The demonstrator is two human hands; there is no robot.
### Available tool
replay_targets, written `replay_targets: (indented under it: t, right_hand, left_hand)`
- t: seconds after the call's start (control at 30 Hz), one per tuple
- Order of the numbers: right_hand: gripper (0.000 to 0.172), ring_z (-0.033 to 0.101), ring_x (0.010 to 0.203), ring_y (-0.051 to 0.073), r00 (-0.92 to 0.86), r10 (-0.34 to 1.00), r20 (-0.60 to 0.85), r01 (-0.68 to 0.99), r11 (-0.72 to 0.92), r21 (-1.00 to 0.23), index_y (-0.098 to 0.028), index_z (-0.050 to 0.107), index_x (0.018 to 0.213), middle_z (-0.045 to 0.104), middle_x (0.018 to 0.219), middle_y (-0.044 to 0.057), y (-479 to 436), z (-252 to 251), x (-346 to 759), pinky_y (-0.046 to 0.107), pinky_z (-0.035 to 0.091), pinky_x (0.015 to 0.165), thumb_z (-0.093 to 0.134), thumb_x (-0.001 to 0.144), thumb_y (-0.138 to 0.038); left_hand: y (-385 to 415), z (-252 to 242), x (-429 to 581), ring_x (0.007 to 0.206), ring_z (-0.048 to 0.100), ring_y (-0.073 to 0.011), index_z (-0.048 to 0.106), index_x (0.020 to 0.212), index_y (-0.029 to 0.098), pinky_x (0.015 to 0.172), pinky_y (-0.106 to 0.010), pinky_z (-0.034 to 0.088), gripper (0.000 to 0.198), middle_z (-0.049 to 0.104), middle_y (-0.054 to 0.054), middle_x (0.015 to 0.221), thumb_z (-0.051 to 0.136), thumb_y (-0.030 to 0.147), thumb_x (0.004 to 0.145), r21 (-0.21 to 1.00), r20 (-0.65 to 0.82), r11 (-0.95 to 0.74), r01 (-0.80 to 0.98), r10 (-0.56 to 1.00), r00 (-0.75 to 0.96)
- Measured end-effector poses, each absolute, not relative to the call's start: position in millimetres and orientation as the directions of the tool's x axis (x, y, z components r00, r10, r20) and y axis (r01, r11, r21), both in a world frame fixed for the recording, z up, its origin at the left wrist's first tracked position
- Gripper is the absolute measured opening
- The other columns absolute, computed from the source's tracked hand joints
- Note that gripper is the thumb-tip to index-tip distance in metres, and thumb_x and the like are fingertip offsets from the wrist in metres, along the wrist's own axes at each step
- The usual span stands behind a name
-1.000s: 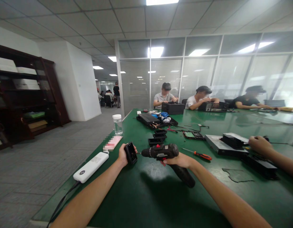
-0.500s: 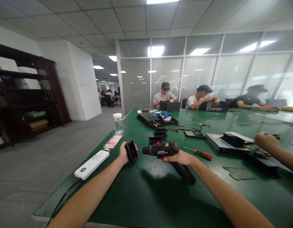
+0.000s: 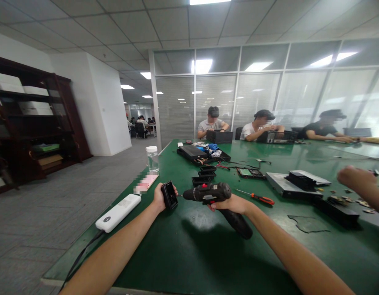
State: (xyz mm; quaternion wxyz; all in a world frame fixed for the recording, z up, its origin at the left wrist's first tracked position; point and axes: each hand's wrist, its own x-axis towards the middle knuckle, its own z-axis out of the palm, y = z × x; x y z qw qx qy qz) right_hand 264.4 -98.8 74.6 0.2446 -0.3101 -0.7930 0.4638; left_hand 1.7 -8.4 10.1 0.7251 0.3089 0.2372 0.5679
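My left hand [image 3: 159, 198] is closed around a small black rectangular device [image 3: 170, 196], tilted up above the green table [image 3: 165, 254]. In my right hand [image 3: 231, 204] is a black cordless drill [image 3: 212, 192] with red details, gripped by its handle and pointing left. The drill's bit reaches the right side of the device; whether it sits in a screw is too small to tell. Just behind the drill lie several similar black casings [image 3: 204, 174]. An orange-handled screwdriver [image 3: 259, 198] rests to the right of the drill.
Along the left edge are a white power bank [image 3: 118, 213] with a cable, a pink phone [image 3: 146, 182] and a clear jar [image 3: 152, 159]. To the right lie an opened device [image 3: 250, 173], metal cases [image 3: 289, 186] and a co-worker's hand [image 3: 351, 178]. Several people sit across the table.
My hands, the device and the drill stay nearly where they were. The co-worker's hand at the right has shifted to the right, uncovering small metal parts on the table.
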Motion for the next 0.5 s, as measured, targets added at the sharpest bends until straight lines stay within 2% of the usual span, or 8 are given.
replay_targets:
  t: [0.5]
  right_hand:
    - [0.024, 0.049, 0.071, 0.012, -0.683, 0.721, 0.117, 0.269, 0.397, -0.878, -0.011, 0.055, 0.081, 0.054, 0.074, 0.003, -97.8, 72.3, 265.5, 0.027, 0.038, 0.072, 0.053, 0.066, -0.031]
  left_hand:
    - [-7.2, 8.9, 2.7, 0.055, 0.054, -0.0193, 0.055, 0.068, 0.008, 0.055, -0.034, 0.042, 0.034, 0.055, -0.011, 0.061, 0.032, 0.034, 0.068, 0.721, 0.026, 0.146, -0.677, 0.971, 0.237]
